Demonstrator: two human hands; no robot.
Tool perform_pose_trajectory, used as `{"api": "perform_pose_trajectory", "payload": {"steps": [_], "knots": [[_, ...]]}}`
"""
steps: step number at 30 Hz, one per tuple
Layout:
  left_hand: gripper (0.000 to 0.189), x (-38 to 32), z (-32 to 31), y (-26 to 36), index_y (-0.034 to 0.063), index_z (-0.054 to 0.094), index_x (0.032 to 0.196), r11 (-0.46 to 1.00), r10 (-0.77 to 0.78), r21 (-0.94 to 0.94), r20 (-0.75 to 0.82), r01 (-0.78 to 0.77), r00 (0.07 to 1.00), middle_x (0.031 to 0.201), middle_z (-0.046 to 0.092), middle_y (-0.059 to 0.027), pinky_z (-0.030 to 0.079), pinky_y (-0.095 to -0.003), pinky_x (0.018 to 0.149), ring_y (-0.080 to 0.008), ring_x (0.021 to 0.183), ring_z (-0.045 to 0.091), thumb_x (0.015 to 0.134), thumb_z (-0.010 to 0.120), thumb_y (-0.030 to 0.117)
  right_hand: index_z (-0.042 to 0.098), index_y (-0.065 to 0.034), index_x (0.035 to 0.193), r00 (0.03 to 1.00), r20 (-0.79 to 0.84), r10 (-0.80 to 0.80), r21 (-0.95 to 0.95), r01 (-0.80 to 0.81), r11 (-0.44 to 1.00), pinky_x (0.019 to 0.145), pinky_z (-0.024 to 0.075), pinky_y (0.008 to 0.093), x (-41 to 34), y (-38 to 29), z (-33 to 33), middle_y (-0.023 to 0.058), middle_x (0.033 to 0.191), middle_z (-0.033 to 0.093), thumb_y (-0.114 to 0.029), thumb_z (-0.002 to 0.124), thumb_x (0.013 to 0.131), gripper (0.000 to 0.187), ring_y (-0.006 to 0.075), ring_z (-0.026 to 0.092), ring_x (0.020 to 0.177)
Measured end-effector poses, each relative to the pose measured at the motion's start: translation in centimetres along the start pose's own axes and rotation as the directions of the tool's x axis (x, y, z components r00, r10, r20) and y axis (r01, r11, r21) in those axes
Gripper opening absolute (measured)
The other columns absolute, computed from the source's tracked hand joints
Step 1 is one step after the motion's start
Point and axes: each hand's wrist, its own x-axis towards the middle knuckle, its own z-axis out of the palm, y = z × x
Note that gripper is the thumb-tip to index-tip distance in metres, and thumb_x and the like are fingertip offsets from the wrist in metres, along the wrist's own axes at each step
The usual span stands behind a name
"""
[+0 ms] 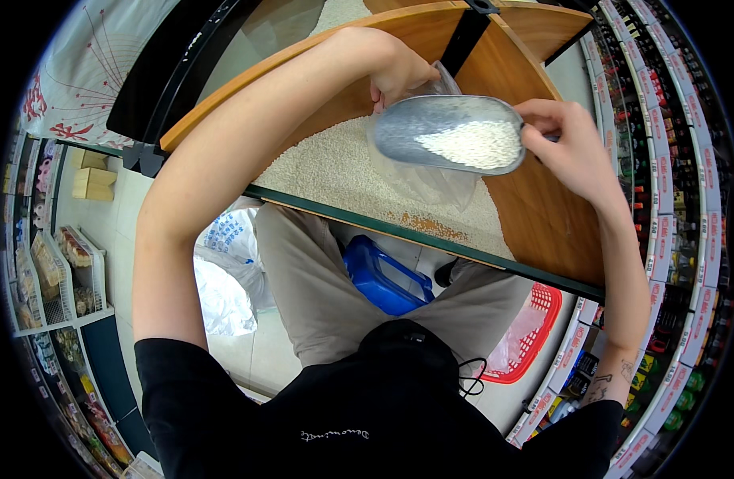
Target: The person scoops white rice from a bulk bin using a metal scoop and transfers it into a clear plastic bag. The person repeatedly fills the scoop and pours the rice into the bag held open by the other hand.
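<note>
My right hand grips the handle end of a metal scoop, which lies level above the bin. White rice is heaped towards the scoop's handle end. Behind the scoop, my left hand pinches the rim of a clear plastic bag. The bag hangs beneath the scoop, partly hidden by it. Loose rice spreads over the floor of the wooden bin, and a patch of bare wood shows near the front edge.
A dark green edge runs along the bin's front, above my knees. Below are a blue plastic container, a red basket and white plastic bags. Store shelves with goods curve along the right; more racks stand left.
</note>
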Motion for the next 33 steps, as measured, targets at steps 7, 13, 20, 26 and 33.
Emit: {"api": "perform_pose_trajectory", "payload": {"steps": [7, 13, 20, 26, 33], "knots": [[0.093, -0.5, -0.2, 0.5, 0.0084, 0.019, 0.149, 0.999, -0.018, -0.027, 0.051, 0.019, 0.999, 0.102, 0.065, -0.0199, 0.055, -0.0333, 0.066, -0.0237, 0.074, 0.068, 0.068, 0.060, -0.010, 0.070, -0.0009, 0.094, 0.969, -0.232, -0.080, -0.407, -0.022, 0.913, 0.064, 0.0518, 0.0362, -0.5, 0.8, -0.9, 0.0143, 0.071, 0.067, -0.018, 0.060, 0.078, 0.025, 0.0276, 0.067, 0.067], [0.090, -1.0, -0.3, 0.6, 0.0082, 0.019, 0.149, 0.999, -0.005, -0.046, 0.035, 0.007, 0.999, 0.102, 0.064, -0.0210, 0.055, -0.0333, 0.066, -0.0247, 0.074, 0.069, 0.070, 0.059, -0.009, 0.070, -0.0064, 0.097, 0.953, -0.244, -0.179, -0.550, 0.016, 0.835, 0.063, 0.0522, 0.0378, -0.4, 0.9, 0.0, 0.0119, 0.073, 0.068, -0.019, 0.062, 0.081, 0.021, 0.0293, 0.065, 0.065], [0.091, -0.7, 0.0, 0.3, 0.0085, 0.020, 0.148, 0.999, 0.014, -0.029, 0.008, -0.014, 1.000, 0.108, 0.063, -0.0211, 0.057, -0.0327, 0.068, -0.0250, 0.076, 0.069, 0.069, 0.060, -0.010, 0.063, -0.0137, 0.106, 0.921, -0.213, -0.327, -0.667, 0.107, 0.737, 0.057, 0.0493, 0.0395, -0.2, 1.0, 0.4, 0.0086, 0.072, 0.067, -0.018, 0.065, 0.081, 0.025, 0.0270, 0.065, 0.066], [0.090, -1.0, -0.4, 0.6, 0.0082, 0.020, 0.148, 0.999, -0.012, -0.032, 0.028, 0.013, 1.000, 0.116, 0.059, -0.0213, 0.057, -0.0331, 0.068, -0.0253, 0.077, 0.069, 0.069, 0.060, -0.009, 0.062, -0.0145, 0.103, 0.816, -0.159, -0.555, -0.700, 0.303, 0.646, 0.052, 0.0473, 0.0352, -0.3, 0.3, -1.2, 0.0059, 0.069, 0.066, -0.014, 0.066, 0.076, 0.027, 0.0234, 0.064, 0.060], [0.090, -1.0, -0.5, 0.5, 0.0064, 0.017, 0.149, 0.999, -0.020, -0.036, 0.042, 0.022, 0.999, 0.118, 0.059, -0.0211, 0.056, -0.0332, 0.068, -0.0242, 0.077, 0.069, 0.070, 0.059, -0.007, 0.062, -0.0096, 0.093, 0.889, 0.170, -0.426, -0.449, 0.455, 0.769, 0.053, 0.0479, 0.0366, -0.9, -0.1, 0.5, 0.0093, 0.063, 0.062, -0.011, 0.065, 0.074, 0.019, 0.0268, 0.063, 0.059]]}}
